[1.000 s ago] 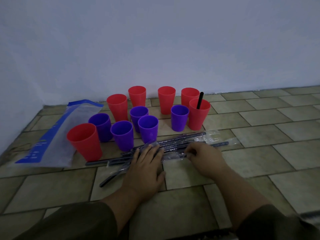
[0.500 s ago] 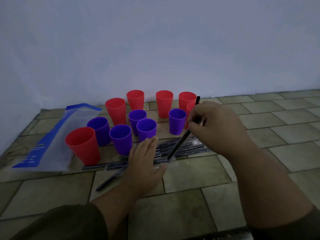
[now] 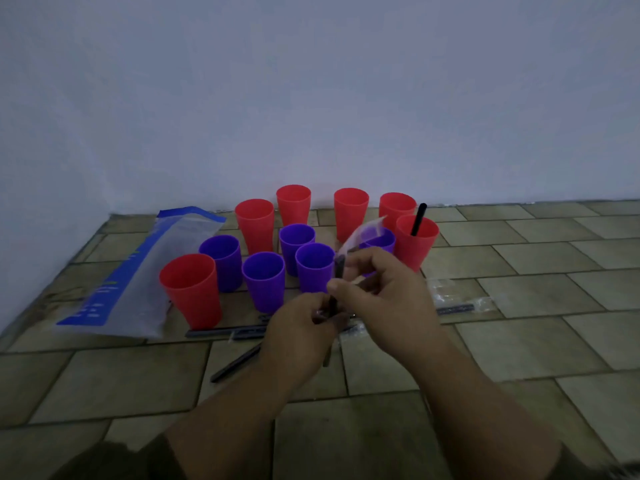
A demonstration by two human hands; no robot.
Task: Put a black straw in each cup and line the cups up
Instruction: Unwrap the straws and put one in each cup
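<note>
One cup out of eleven is holding a straw so far: the red cup [image 3: 415, 247] at the far right, with a black straw [image 3: 418, 220] leaning in it. Ten other cups [image 3: 263, 282], five red and five purple, are standing in a loose cluster on the floor [image 3: 519, 341], showing no straw and not yet lined up, so the job is looking barely begun. Both hands are working a wrapped straw [image 3: 337, 268] near the cluster's right side. The left hand [image 3: 301, 327] is keeping a closed grip on its lower part, and the right hand [image 3: 384, 292] is pinching the upper part, where the clear wrapper [image 3: 363, 233] is sticking up. Spare straws [image 3: 225, 332] are lying beneath the hands, beside a blue-edged bag [image 3: 138, 271] at the left.
</note>
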